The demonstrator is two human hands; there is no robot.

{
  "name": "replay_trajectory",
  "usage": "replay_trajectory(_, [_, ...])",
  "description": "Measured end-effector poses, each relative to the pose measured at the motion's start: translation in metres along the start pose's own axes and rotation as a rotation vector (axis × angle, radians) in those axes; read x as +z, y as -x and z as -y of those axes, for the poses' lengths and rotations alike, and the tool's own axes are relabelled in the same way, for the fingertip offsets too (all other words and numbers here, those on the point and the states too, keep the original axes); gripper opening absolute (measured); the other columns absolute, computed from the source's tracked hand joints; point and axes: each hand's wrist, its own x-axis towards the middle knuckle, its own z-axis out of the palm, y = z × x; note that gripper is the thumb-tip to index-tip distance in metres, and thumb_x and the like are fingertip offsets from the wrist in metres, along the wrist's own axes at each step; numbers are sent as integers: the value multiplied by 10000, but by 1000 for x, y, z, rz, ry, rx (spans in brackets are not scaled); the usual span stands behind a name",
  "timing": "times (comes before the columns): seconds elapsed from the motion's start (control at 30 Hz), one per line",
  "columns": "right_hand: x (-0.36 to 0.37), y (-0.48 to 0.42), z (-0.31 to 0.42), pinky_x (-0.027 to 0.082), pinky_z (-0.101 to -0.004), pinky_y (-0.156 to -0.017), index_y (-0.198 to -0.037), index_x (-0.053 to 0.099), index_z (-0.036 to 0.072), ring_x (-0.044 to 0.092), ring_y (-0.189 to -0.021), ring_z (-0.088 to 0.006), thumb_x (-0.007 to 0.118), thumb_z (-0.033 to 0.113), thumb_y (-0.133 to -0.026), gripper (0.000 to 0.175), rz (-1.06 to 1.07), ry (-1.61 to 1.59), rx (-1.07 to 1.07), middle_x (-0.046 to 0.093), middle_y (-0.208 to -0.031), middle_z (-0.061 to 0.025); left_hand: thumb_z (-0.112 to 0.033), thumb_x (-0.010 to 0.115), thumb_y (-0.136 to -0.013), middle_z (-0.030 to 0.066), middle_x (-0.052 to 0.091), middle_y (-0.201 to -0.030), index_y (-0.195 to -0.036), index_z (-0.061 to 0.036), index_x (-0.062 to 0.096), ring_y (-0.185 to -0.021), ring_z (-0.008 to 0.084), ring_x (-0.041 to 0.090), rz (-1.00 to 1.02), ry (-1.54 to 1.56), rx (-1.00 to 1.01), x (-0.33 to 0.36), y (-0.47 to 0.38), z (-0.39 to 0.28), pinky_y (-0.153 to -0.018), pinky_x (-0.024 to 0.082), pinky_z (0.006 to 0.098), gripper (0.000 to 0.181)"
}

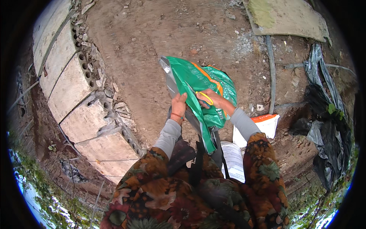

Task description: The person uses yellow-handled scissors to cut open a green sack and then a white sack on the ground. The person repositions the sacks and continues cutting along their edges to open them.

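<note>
My left hand [179,106] grips the edge of a green plastic bag [183,70] with an orange stripe, printed writing and a silver-grey inner face. In my right hand [216,99] is a pair of scissors with a yellow-rimmed handle [208,98]. Their blades lie at the bag's upper sheet, close to my left thumb, where a slit runs across the green plastic. A long strip of the bag hangs down towards my body. How far the blades are apart is hard to make out.
Hollow-core concrete slabs [70,86] line the left, with rubble [121,108] along their broken edge. A white-and-orange packet [268,126] and a white printed sack [233,160] lie near my right arm. Further right are a grey pipe [270,74], black plastic sheeting [328,143] and a flat slab [291,20].
</note>
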Motion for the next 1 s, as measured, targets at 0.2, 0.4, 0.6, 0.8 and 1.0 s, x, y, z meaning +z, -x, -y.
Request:
replay_trajectory(0.2, [9, -42, 9, 359, -237, -407, -866, 544, 35, 451, -455, -98, 529, 594, -779, 565, 47, -303, 23, 477, -588, -11, -139, 514, -872, -35, 578, -778, -1034, -53, 571, -579, 49, 500, 26, 62, 35, -19, 15, 1, -469, 385, 192, 192])
replay_trajectory(0.4, [18, -65, 16, 390, -244, -463, -991, 476, 39, 466, -530, -107, 466, 620, -789, 615, 88, -473, 31, 481, -653, -22, -110, 532, -860, -32, 573, -876, -1065, -28, 569, -749, 56, 512, 111, -14, 113, -51, 20, 4, -666, 416, 210, 224])
replay_trajectory(0.6, [19, -78, 19, 381, -238, -465, -1009, 462, 30, 461, -536, -108, 461, 639, -778, 651, 81, -440, 0, 470, -645, -28, -114, 538, -858, -61, 530, -855, -1006, -27, 587, -771, 41, 433, 115, -63, 117, -59, 31, 3, -691, 352, 206, 179])
replay_trajectory(0.8, [23, -88, 27, 358, -237, -424, -987, 463, -5, 442, -487, -107, 505, 638, -759, 683, 18, -464, 60, 459, -602, -34, -129, 554, -859, -44, 547, -857, -1024, -28, 578, -755, 44, 463, 132, -82, 61, -76, 35, 4, -674, 377, 201, 195])
replay_trajectory(1.0, [40, -76, 31, 349, -218, -371, -902, 491, -8, 453, -446, -102, 551, 591, -762, 618, -155, -563, 26, 476, -585, -29, -132, 554, -861, -6, 581, -883, -1022, -18, 580, -758, 72, 517, 179, -103, 87, -86, 36, 2, -685, 424, 220, 200])
